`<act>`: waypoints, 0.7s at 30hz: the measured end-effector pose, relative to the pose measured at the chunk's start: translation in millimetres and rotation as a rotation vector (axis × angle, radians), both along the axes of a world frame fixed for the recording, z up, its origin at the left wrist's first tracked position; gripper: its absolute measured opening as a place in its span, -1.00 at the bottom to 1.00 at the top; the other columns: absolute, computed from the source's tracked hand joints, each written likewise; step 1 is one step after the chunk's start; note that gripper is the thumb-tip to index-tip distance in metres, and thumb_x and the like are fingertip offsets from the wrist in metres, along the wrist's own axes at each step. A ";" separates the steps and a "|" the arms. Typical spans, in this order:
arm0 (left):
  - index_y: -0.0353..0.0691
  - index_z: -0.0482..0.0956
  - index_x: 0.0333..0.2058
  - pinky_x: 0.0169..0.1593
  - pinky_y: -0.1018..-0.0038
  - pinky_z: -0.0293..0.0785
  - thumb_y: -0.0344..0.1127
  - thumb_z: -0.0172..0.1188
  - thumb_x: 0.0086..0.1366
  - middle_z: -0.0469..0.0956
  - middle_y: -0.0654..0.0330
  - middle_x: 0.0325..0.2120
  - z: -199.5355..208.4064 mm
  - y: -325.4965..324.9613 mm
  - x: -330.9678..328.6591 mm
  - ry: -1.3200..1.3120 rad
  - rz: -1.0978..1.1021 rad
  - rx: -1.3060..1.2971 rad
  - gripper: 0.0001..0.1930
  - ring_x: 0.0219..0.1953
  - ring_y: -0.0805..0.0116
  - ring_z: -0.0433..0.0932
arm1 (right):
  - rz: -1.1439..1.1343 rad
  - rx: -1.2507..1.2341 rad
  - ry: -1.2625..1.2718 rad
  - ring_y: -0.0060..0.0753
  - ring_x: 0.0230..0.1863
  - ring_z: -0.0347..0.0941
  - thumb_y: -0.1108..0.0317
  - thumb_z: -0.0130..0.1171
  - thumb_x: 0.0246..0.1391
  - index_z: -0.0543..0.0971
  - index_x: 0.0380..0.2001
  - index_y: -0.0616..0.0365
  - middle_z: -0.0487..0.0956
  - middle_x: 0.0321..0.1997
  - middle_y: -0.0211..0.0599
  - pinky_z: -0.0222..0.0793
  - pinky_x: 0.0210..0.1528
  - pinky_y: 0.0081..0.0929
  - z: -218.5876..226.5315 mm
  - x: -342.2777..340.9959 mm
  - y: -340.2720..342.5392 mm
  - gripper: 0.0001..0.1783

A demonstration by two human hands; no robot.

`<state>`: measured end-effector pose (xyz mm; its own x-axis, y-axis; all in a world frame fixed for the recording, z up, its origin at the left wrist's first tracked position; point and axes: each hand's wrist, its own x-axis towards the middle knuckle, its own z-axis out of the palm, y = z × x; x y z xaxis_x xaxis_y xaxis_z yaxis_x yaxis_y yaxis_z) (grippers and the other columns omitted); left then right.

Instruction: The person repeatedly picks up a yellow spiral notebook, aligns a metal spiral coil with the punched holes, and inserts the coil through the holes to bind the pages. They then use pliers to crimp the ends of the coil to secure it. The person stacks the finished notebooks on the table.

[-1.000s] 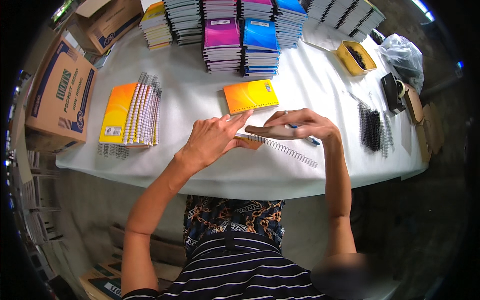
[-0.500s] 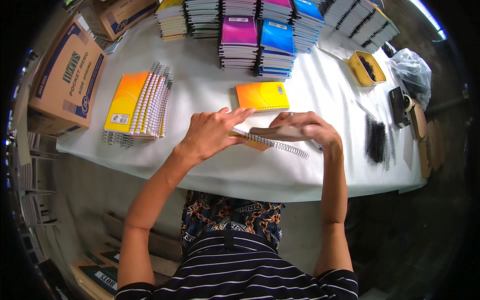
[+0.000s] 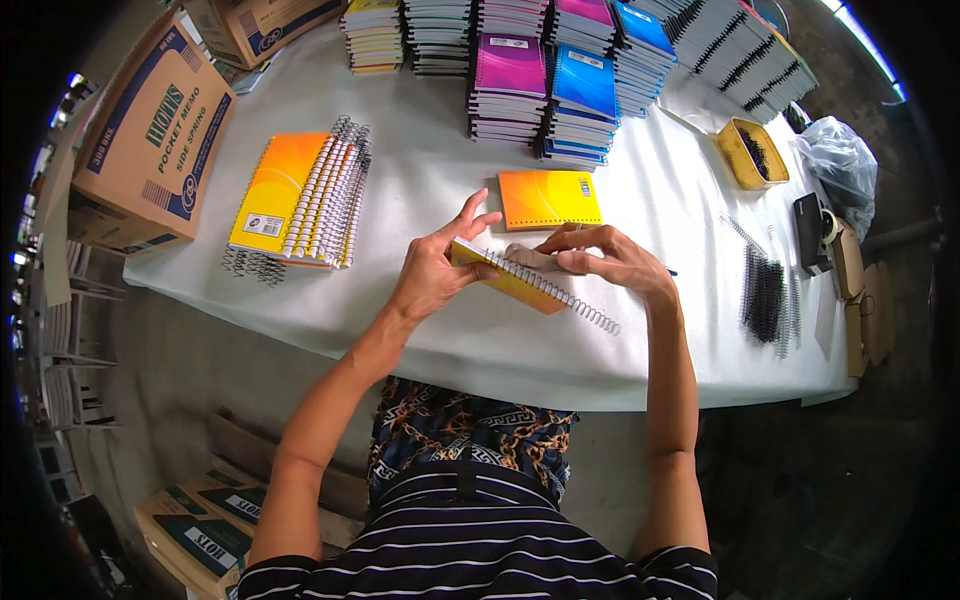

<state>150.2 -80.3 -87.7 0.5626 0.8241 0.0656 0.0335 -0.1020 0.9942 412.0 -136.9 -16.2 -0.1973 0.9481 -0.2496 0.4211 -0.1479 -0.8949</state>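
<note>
My left hand (image 3: 435, 268) grips the left end of a yellow-orange pocket notebook (image 3: 530, 290), thumb on its near side and some fingers raised. The notebook is tilted, its spine edge up. A wire coil (image 3: 597, 318) runs along that edge, and its loose end juts out past the right corner. My right hand (image 3: 612, 260) is closed on a flat grey-brown piece (image 3: 532, 259), which lies against the coil; its kind I cannot make out. Just beyond the hands, another yellow-orange notebook (image 3: 548, 198) lies flat with punched holes along its near edge.
Coil-bound yellow notebooks (image 3: 285, 195) are stacked at left, beside a cardboard box (image 3: 150, 130). Purple notebooks (image 3: 510, 65) and blue ones (image 3: 585, 80) stand piled at the back. At right are a yellow tub (image 3: 750, 150), loose dark coils (image 3: 765, 300) and a tape dispenser (image 3: 815, 235).
The notebook has tipped so more of its orange cover shows. My right hand has brought the flat grey-brown piece lower, onto the coil. The whole view has shifted slightly.
</note>
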 end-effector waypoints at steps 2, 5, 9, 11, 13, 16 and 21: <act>-0.12 0.10 0.37 0.11 0.52 0.43 -0.36 0.44 0.03 0.43 0.12 0.20 -2.7 2.0 5.9 -0.073 -0.018 0.013 -0.05 0.03 0.58 0.44 | -0.272 0.056 0.087 -0.14 0.01 0.48 -0.23 0.17 -0.01 0.62 -0.01 0.21 0.62 -0.04 -0.08 0.26 0.20 -0.30 -26.8 13.7 -9.1 -0.27; -0.15 0.10 0.37 0.16 0.48 0.40 -0.35 0.42 0.05 0.43 0.11 0.19 -6.7 1.3 5.0 -0.096 -0.015 0.004 -0.07 0.07 0.55 0.43 | 0.139 -0.014 0.099 -0.14 0.00 0.47 -0.28 0.17 -0.02 0.63 -0.03 0.22 0.62 -0.01 -0.08 0.29 0.16 -0.25 -14.9 10.9 9.0 -0.23; -0.15 0.08 0.37 0.22 0.42 0.38 -0.33 0.40 0.07 0.43 0.10 0.19 -3.0 0.2 1.2 -0.067 -0.030 -0.014 -0.08 0.18 0.43 0.40 | 0.041 0.125 0.134 -0.17 -0.05 0.47 -0.29 0.13 0.01 0.66 -0.05 0.11 0.64 -0.03 -0.13 0.30 0.11 -0.28 -9.0 -6.6 1.5 -0.29; -0.15 0.07 0.37 0.23 0.40 0.36 -0.32 0.39 0.07 0.43 0.10 0.18 -3.5 0.3 0.5 -0.055 -0.030 -0.002 -0.08 0.20 0.40 0.39 | 0.172 0.087 0.112 -0.17 -0.04 0.47 -0.28 0.12 0.01 0.67 -0.05 0.10 0.64 -0.07 -0.12 0.30 0.12 -0.29 4.8 -8.0 6.1 -0.30; -0.16 0.06 0.37 0.24 0.40 0.36 -0.30 0.39 0.08 0.44 0.09 0.18 -3.6 1.3 2.6 -0.041 -0.035 0.024 -0.08 0.20 0.39 0.39 | 0.161 0.066 -0.054 -0.18 -0.02 0.48 -0.27 0.12 0.02 0.66 -0.05 0.14 0.64 -0.07 -0.11 0.30 0.12 -0.28 -5.1 -10.4 15.5 -0.30; -0.19 0.03 0.38 0.25 0.39 0.34 -0.21 0.35 0.14 0.45 0.10 0.17 -2.6 1.6 -3.9 -0.070 -0.079 -0.024 -0.09 0.20 0.38 0.40 | 0.082 0.082 -0.048 -0.17 -0.06 0.50 -0.27 0.13 0.01 0.67 -0.10 0.19 0.64 -0.09 -0.08 0.35 0.07 -0.24 1.9 -12.0 6.5 -0.29; -0.15 0.43 0.19 0.08 0.60 0.45 -0.16 0.28 0.24 0.57 0.24 0.06 -5.1 14.1 -5.8 -0.090 -0.231 0.020 -0.45 -0.03 0.58 0.53 | -0.122 0.228 -0.241 -0.11 0.04 0.47 -0.21 0.24 -0.03 0.67 -0.09 0.16 0.57 0.02 -0.03 0.35 0.06 -0.12 5.3 56.3 -15.2 -0.34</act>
